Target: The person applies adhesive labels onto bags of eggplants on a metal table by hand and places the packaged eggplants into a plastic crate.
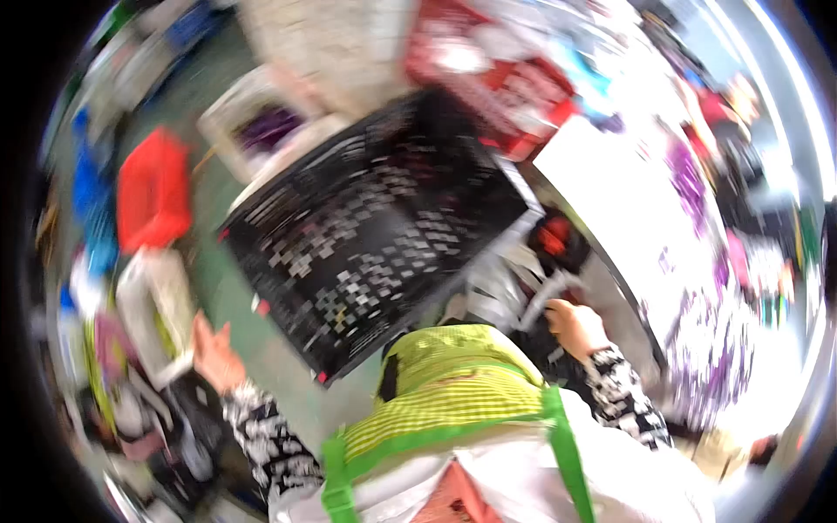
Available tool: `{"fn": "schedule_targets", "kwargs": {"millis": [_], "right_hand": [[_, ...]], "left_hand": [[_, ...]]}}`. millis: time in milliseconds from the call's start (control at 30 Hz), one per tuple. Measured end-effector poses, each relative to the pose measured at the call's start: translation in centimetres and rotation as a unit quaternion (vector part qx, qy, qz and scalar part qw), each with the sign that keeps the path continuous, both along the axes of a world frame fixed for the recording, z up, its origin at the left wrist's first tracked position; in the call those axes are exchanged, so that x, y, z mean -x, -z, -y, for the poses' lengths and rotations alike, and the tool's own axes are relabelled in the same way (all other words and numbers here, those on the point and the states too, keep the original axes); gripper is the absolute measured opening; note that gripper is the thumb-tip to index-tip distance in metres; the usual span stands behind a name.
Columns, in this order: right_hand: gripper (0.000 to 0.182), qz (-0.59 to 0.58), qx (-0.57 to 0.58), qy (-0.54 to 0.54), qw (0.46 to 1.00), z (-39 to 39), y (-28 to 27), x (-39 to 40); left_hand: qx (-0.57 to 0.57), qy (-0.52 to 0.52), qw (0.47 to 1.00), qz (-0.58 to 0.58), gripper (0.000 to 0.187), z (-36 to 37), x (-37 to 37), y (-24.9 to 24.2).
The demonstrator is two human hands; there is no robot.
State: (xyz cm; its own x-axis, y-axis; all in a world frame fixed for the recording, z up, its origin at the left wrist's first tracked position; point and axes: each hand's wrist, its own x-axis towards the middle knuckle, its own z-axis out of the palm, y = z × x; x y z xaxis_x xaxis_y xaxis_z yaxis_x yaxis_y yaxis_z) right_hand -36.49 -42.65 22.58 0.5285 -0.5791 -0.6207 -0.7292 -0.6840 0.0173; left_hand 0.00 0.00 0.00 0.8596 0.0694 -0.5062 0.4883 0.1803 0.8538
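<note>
My left hand (218, 353) is at the lower left with its fingers apart and nothing in it, beside a white basket (157, 305). A black perforated crate (375, 235) fills the middle of the view, tilted and apart from both hands. To the right of my body, my right hand (577, 329) has its fingers curled at the end of a whitish curved strip (549, 292). Blur hides whether the fingers hold that strip. Dark items and a grey shape lie below it.
A red basket (155, 193) stands on the green floor at the left. Behind the crate is a white container (261, 126) with purple pieces. Red crates (527, 96) stand at the top. A white table (610, 200) with purple items runs along the right; people are beyond it.
</note>
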Motion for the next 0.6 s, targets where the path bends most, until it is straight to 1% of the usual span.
{"fn": "schedule_targets", "kwargs": {"millis": [33, 67, 100, 133, 167, 200, 233, 300, 333, 367, 400, 433, 467, 500, 533, 567, 600], "right_hand": [[0.026, -0.005, 0.041, 0.058, 0.997, -2.8, -1.2, 0.7], [0.021, 0.007, 0.078, 0.046, 0.996, -6.0, 0.2, -0.9], [0.017, 0.044, 0.147, 0.038, 0.988, 3.2, -1.0, 4.8], [0.017, 0.095, 0.084, 0.082, 0.989, 1.4, 4.9, 1.8], [0.017, 0.111, 0.057, 0.107, 0.986, 1.5, 6.6, 0.6], [0.018, 0.186, 0.076, 0.136, 0.970, 3.6, 10.8, -2.2], [0.019, 0.193, 0.085, 0.158, 0.965, 4.5, 10.3, -1.4], [0.024, 0.224, 0.086, 0.214, 0.947, 4.7, 11.2, 0.5], [0.024, 0.232, 0.098, 0.231, 0.940, 4.3, 10.2, 2.7], [0.023, 0.250, 0.111, 0.245, 0.930, 4.1, 9.9, 4.1], [0.023, 0.280, 0.126, 0.292, 0.906, 4.3, 9.9, 4.7], [0.023, 0.326, 0.131, 0.340, 0.873, 5.1, 11.0, 4.9], [0.021, 0.383, 0.149, 0.403, 0.817, 6.1, 12.6, 5.7], [0.019, 0.459, 0.147, 0.456, 0.749, 7.6, 12.5, 7.1], [0.015, 0.493, 0.175, 0.484, 0.701, 9.6, 12.5, 9.8], [0.012, 0.537, 0.151, 0.544, 0.626, 10.8, 12.8, 12.4], [0.012, 0.540, 0.195, 0.533, 0.622, 12.2, 11.9, 14.2]], "left_hand": [[0.023, 0.012, 1.000, -0.001, 0.048, 0.9, -2.9, -0.5], [0.047, 0.038, 0.998, 0.000, 0.037, 1.7, -5.3, -1.1], [0.094, 0.068, 0.993, 0.019, 0.030, 11.3, -4.8, -3.8], [0.102, 0.104, 0.988, 0.057, 0.030, 15.9, -7.0, -6.9], [0.125, 0.172, 0.969, 0.128, 0.032, 19.2, -8.1, -7.9], [0.160, 0.178, 0.952, 0.191, 0.034, 25.3, -10.7, -9.3], [0.190, 0.174, 0.948, 0.185, 0.037, 29.5, -9.3, -10.2], [0.187, 0.259, 0.926, 0.201, 0.039, 33.8, -7.8, -10.5], [0.186, 0.276, 0.924, 0.188, 0.040, 35.6, -4.9, -11.2], [0.211, 0.338, 0.902, 0.165, 0.038, 36.2, -4.6, -10.2], [0.172, 0.342, 0.906, 0.179, 0.036, 37.8, -3.4, -10.6], [0.122, 0.345, 0.906, 0.212, 0.035, 39.6, -2.6, -11.8], [0.123, 0.399, 0.877, 0.237, 0.033, 41.2, -2.5, -12.0], [0.091, 0.418, 0.868, 0.251, 0.032, 43.0, -1.3, -12.3], [0.119, 0.434, 0.860, 0.240, 0.030, 44.6, 0.6, -12.3], [0.146, 0.452, 0.848, 0.235, 0.029, 46.2, 1.9, -12.1], [0.170, 0.474, 0.830, 0.239, 0.024, 48.0, 3.6, -12.3]]}}
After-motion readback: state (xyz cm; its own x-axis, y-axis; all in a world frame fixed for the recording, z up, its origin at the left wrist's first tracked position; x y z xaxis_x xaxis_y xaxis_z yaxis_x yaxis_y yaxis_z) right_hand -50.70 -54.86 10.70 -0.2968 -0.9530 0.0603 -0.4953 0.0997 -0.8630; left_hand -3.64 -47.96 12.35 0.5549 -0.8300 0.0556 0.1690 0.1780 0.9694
